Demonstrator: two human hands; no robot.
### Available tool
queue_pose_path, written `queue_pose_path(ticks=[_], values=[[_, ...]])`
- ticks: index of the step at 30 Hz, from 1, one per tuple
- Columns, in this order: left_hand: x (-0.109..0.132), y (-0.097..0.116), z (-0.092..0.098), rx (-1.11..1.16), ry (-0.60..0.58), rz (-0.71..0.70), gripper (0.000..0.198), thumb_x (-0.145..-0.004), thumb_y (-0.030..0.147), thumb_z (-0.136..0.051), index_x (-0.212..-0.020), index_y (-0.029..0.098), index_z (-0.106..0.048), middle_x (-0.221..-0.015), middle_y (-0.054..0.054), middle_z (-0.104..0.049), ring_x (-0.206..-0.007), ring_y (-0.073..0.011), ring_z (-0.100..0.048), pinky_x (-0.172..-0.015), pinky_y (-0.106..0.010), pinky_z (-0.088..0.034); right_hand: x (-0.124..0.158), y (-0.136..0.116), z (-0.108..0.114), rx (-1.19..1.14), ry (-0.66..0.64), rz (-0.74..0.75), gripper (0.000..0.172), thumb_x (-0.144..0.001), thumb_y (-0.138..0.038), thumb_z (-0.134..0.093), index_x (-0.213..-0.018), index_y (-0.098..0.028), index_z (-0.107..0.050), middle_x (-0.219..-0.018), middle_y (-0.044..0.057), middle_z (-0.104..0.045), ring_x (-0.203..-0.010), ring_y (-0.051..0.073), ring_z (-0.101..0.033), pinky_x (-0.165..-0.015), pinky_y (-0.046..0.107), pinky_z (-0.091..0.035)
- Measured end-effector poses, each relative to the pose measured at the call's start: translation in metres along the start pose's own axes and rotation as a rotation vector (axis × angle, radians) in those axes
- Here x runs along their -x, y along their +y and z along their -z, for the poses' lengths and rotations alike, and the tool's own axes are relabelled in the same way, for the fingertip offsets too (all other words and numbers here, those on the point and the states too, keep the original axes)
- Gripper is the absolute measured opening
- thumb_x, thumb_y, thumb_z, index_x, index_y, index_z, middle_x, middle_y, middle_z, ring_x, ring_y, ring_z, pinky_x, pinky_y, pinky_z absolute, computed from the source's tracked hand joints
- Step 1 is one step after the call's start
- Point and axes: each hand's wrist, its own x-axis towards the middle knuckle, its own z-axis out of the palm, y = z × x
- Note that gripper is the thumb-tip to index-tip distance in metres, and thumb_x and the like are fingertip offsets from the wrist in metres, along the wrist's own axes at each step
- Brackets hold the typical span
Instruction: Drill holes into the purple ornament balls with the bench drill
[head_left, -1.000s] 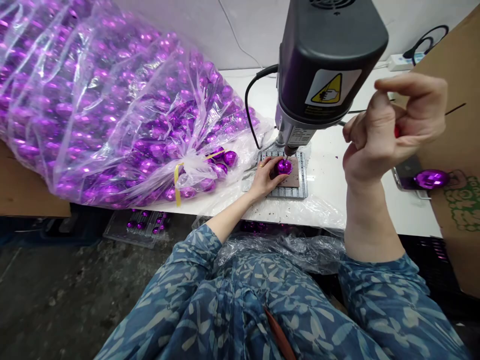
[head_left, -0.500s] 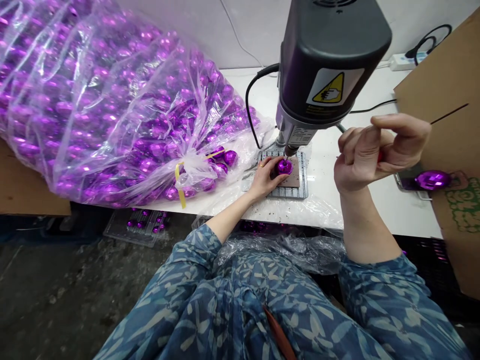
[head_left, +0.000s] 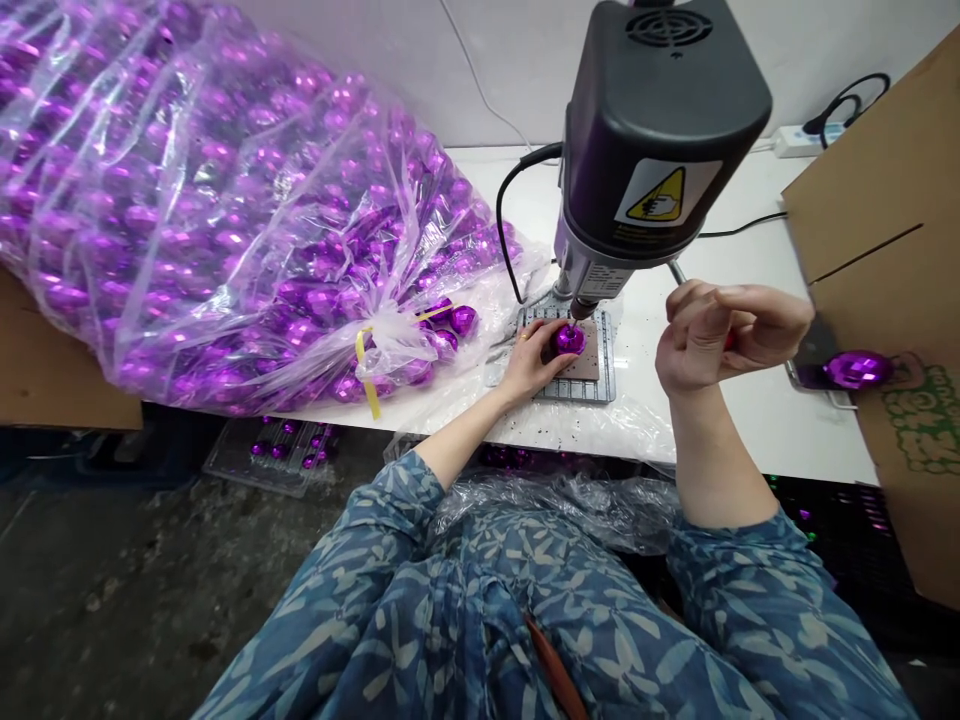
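My left hand [head_left: 534, 360] pinches a shiny purple faceted ball [head_left: 571, 339] between thumb and fingers. The ball rests on a brown board [head_left: 586, 364] over the slotted metal base [head_left: 606, 390] of a drill press [head_left: 660, 130]. Right above the ball is the drill's chuck [head_left: 583, 308], its thin bit reaching down to the ball's top; whether it has entered cannot be made out. On the right, my right hand [head_left: 724, 335] is closed round the press's lever [head_left: 677, 271], and a bit of red knob [head_left: 730, 340] shows between the fingers.
A huge clear bag [head_left: 247, 220] of purple balls, tied with yellow ribbon, fills the left. One loose purple ball [head_left: 859, 369] lies beside a phone [head_left: 814, 360] at right, by a cardboard box [head_left: 885, 250]. Plastic film [head_left: 555, 505] hangs at the table's front edge.
My right hand has moved left and slightly down with the lever. My left hand keeps the ball in place under the bit. The whole view has shifted slightly.
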Motion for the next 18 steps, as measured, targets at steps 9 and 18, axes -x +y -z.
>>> queue_pose_path(ticks=[9, 18], values=[[-0.001, 0.000, 0.000, 0.022, 0.010, 0.024, 0.059, -0.094, 0.051, -0.080, -0.144, 0.024, -0.065, -0.145, -0.015, -0.069, -0.143, -0.0346, -0.059, -0.122, -0.055, -0.047, -0.048, -0.036, -0.039, -0.045, 0.022, -0.163, 0.020, -0.092, -0.046, -0.070, -0.095, -0.027, -0.066, -0.053, -0.009, -0.029, -0.034, 0.001, -0.019, -0.037, 0.018, -0.021], [0.057, 0.016, 0.002, -0.080, 0.176, -0.140, 0.055, -0.095, 0.062, -0.075, -0.133, 0.023, -0.065, -0.118, -0.013, -0.077, -0.110, -0.0277, -0.072, -0.096, -0.048, -0.059, -0.107, -0.025, -0.060, -0.060, -0.143, -0.488, 0.016, -0.084, -0.022, -0.067, -0.081, -0.020, -0.052, -0.059, -0.007, -0.034, -0.039, 0.001, -0.021, -0.033, 0.018, -0.012]])
